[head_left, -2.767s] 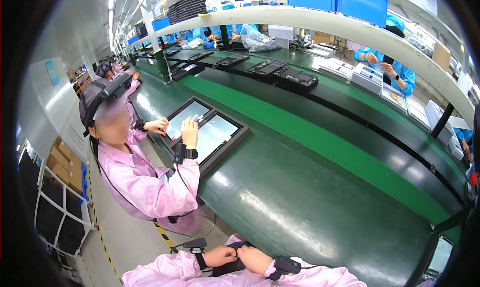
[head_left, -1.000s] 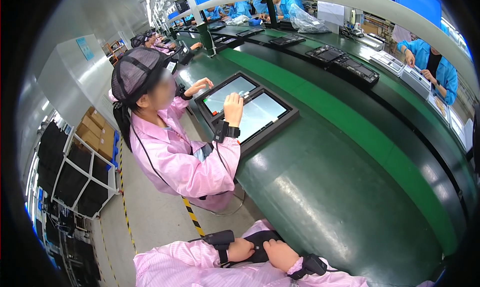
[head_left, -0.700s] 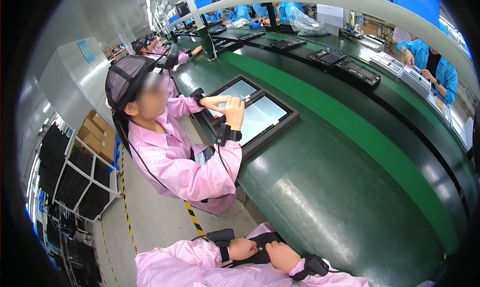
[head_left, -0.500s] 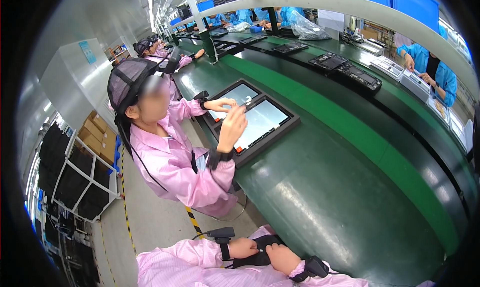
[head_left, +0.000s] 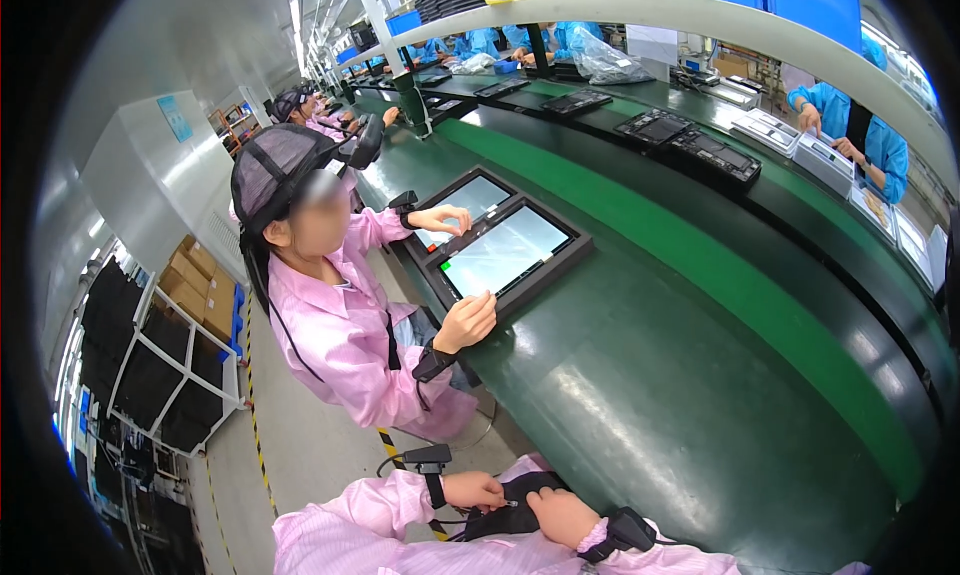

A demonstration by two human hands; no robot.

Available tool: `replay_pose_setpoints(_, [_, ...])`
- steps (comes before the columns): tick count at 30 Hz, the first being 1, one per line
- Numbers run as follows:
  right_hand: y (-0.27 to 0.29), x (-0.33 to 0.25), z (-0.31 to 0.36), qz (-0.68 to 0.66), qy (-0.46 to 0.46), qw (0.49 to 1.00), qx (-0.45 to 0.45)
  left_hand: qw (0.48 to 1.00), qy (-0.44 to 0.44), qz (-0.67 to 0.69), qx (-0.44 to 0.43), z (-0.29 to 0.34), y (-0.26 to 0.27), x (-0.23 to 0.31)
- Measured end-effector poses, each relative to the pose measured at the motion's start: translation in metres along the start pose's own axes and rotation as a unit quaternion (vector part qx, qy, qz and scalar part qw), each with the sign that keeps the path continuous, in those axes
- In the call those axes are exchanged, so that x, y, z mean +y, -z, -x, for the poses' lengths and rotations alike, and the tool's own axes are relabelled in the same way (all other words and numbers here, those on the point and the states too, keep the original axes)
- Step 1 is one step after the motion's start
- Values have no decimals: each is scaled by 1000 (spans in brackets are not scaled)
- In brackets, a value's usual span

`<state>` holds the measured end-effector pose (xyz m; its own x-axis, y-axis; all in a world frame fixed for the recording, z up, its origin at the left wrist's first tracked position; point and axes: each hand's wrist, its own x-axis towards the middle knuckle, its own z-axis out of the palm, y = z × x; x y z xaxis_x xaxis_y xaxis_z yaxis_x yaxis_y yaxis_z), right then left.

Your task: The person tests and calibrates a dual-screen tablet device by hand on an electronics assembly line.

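A soft black pouch (head_left: pixel 510 519) lies across my lap at the lower edge, beside the green bench. My left hand (head_left: pixel 474 491) is closed at the pouch's left side, pinching a small shiny metal piece (head_left: pixel 511 503) whose kind is too small to make out. Over the pouch's right side my right hand (head_left: pixel 563 517) rests with its fingers bent down on the black fabric. Both of my wrists wear black straps carrying small black devices, and the sleeves are pink.
At my left a co-worker in pink handles a black frame (head_left: pixel 582 252) holding two lit screens (head_left: pixel 510 252). The green bench (head_left: pixel 640 395) runs along my right. Black device trays (head_left: pixel 690 143) sit on its dark track; a worker in blue (head_left: pixel 880 150) handles pale cases opposite.
My left hand has shifted slightly left, and the shiny piece shows at its fingertips. My right hand stays put. The co-worker's near hand has dropped from the screen to the frame's near edge.
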<state>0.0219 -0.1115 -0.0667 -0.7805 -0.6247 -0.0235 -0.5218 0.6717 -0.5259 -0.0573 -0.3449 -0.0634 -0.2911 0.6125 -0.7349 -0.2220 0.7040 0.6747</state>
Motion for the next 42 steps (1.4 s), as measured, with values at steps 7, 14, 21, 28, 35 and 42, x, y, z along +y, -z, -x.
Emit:
replay_pose_setpoints(7, [-8, 7, 3, -13, -5, 1000, 13, 995, 7, -102, 12, -5, -7, 21])
replay_pose_setpoints(14, [-6, 11, 3, 17, 15, 999, 23, 878, -44, -458, 132, -3, -23, 49])
replay_pose_setpoints(21, [-3, 14, 3, -1, 28, 999, 29, 968, 57, -225, 90, 5, -29, 86])
replay_pose_setpoints(28, [0, 10, 4, -45, 14, 999, 11, 982, 41, -168, 77, 5, -28, 70])
replay_pose_setpoints(35, [3, 2, 10, -40, 6, 999, -9, 985, 69, -150, 56, 13, -19, 36])
replay_pose_setpoints(42, [-8, -6, 3, -55, 23, 998, 18, 931, 121, -336, 82, 19, -23, 41])
